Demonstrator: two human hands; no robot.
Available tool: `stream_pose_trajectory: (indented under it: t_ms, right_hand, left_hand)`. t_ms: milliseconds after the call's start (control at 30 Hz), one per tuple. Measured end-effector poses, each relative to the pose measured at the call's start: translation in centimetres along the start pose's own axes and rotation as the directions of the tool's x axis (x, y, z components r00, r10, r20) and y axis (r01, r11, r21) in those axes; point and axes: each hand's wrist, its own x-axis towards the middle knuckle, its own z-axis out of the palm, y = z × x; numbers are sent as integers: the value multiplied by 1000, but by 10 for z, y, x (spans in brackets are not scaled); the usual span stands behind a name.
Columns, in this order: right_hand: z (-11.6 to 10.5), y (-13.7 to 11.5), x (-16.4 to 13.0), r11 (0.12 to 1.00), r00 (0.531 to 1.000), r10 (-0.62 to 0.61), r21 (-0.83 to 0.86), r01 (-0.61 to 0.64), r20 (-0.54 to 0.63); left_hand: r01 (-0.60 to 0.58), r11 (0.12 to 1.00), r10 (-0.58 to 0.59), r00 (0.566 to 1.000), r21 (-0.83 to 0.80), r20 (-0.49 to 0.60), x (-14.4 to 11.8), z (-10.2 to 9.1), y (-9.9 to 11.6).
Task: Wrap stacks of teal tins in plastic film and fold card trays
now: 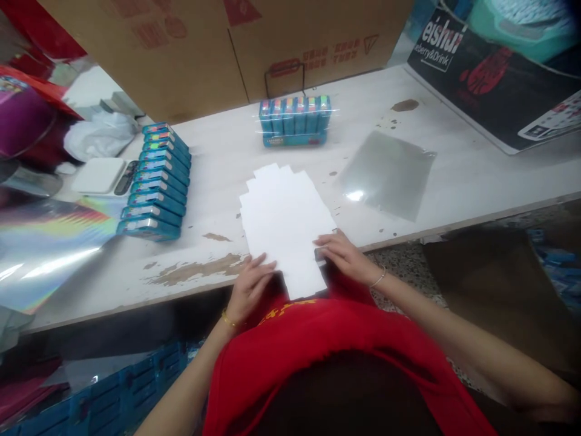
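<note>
A flat white die-cut cardboard blank (284,212) with stepped, notched edges lies on the table, its near end reaching past the table edge toward my red apron (318,339). My left hand (249,287) grips its near left edge, fingertips on top of the card. On the near right edge, my right hand (347,257) holds the card with its fingers over the top. Parts of both hands under the card are hidden. Beyond the card stands a clear-wrapped pack of small blue boxes (295,121). A transparent plastic sheet (390,175) lies to the right.
A row of blue boxes (158,184) stands at the left, beside a white scale (100,175) and shiny holographic film (49,248). A large brown carton (227,60) blocks the back. At the far right sits a black printed bag or box (490,85).
</note>
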Motion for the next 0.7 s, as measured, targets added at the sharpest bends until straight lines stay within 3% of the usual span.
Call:
stream_pose_trajectory:
  t_ms: [100, 233, 400, 467, 567, 700]
  right_hand:
    - [-5, -19, -4, 944, 999, -19, -330, 2, -46]
    - [-6, -43, -10, 819, 998, -12, -573, 42, 56]
    - [4, -38, -10, 788, 995, 47, -615, 19, 92]
    - [9, -27, -7, 797, 994, -12, -600, 77, 111]
    - [15, -14, -1, 834, 989, -144, -537, 128, 11]
    - [19, -3, 2, 828, 939, -337, -494, 265, -62]
  left_hand:
    - [92, 994, -89, 995, 63, -45, 14, -3, 19]
    - [56, 957, -75, 996, 285, 55, 43, -19, 51]
    - [-81, 897, -8, 980, 435, 200, 71, -22, 68]
    - [-124, 854, -18, 964, 505, 266, 77, -17, 67]
    - [-185, 808, -41, 930, 560, 366, 82, -8, 66]
    - [-141, 761, -88, 945, 633, 316, 84, -3, 67]
